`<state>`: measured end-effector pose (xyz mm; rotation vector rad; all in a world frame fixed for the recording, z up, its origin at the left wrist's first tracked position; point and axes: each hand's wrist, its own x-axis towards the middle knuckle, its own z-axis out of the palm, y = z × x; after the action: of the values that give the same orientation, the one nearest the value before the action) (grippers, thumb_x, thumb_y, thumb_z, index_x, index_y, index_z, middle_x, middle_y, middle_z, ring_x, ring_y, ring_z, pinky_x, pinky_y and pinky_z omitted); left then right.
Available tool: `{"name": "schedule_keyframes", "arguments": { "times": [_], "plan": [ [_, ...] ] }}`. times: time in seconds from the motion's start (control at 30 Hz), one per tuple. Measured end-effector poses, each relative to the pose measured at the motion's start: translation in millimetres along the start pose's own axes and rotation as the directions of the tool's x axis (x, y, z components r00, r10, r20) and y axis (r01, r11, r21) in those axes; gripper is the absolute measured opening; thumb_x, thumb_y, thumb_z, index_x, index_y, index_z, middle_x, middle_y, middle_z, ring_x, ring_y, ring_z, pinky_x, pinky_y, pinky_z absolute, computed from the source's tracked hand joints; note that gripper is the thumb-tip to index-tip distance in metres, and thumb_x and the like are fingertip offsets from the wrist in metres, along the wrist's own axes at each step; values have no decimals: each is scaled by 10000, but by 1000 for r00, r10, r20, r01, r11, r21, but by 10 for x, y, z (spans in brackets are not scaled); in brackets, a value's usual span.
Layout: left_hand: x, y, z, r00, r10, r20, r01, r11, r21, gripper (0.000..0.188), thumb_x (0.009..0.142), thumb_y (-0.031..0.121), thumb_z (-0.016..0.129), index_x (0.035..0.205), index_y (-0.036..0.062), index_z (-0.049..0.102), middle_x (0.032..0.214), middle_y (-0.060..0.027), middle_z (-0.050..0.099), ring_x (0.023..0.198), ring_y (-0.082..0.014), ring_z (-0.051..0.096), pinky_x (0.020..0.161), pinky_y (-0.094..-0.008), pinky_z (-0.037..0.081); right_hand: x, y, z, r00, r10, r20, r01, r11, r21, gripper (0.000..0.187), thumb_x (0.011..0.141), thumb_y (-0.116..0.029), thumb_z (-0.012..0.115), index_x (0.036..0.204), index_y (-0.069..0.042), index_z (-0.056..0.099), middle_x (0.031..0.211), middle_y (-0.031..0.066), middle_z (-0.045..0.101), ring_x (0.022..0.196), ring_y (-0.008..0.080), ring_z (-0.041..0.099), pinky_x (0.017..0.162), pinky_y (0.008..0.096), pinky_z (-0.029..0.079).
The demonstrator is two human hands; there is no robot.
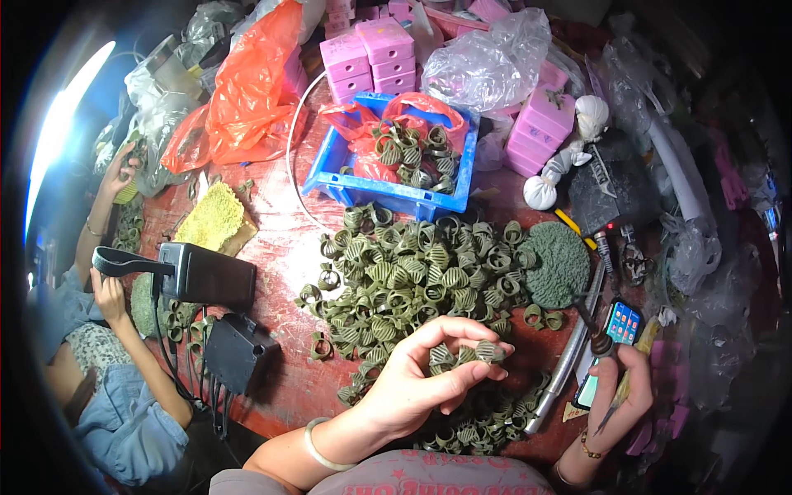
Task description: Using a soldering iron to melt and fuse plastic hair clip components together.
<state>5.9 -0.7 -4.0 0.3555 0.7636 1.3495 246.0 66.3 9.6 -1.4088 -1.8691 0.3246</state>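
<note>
My left hand (421,375), a pale bangle on its wrist, is closed around a few green striped rings (488,352) held between thumb and fingers. Beneath and beyond it spreads a large heap of similar green rings (396,268). At the right, my right hand (624,396) is closed on a pen-like tool with a dark brown end (601,343). A slim pointed piece also shows by its palm; I cannot make out what it is. Next to that hand lies a lit phone (623,323), partly covered by the fingers.
A blue crate (330,188) holds red plastic and more rings. Pink blocks (386,45) and plastic bags (487,62) crowd the back. A round green pad (558,264) and metal ruler (554,384) lie right. Left are black boxes (208,275) with cables and another person's arm (140,346).
</note>
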Motion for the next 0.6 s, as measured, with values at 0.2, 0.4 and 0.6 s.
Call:
{"name": "schedule_keyframes", "arguments": {
  "times": [0.2, 0.4, 0.6],
  "plan": [
    [-5, -5, 5, 1000, 3, -10, -3, 1000, -1, 281, 883, 20, 610, 1150, 38, 522, 1149, -224, 597, 869, -168, 645, 450, -163, 366, 43, -143, 2, 988, -152, 8, 151, 986, 67, 480, 802, -486, 704, 793, -13, 623, 642, 54, 619, 558, 186, 593, 552, 290, 459],
    [-2, 13, 0, 1000, -7, -4, 7, 1000, -10, 274, 888, 29, 610, 1147, 33, 522, 1126, -221, 609, 793, -133, 627, 453, -162, 374, 70, -214, 5, 971, -210, 109, 205, 977, 61, 502, 782, -502, 711, 795, -8, 618, 635, 54, 614, 560, 188, 593, 547, 281, 449],
    [5, -1, -8, 1000, -5, -11, 5, 1000, -4, 273, 890, 34, 610, 1148, 30, 521, 1132, -228, 608, 780, -125, 622, 455, -164, 376, 75, -244, -12, 964, -213, 162, 206, 977, 56, 512, 788, -502, 702, 794, 2, 612, 630, 73, 602, 557, 196, 584, 553, 289, 438]
  ]
}}
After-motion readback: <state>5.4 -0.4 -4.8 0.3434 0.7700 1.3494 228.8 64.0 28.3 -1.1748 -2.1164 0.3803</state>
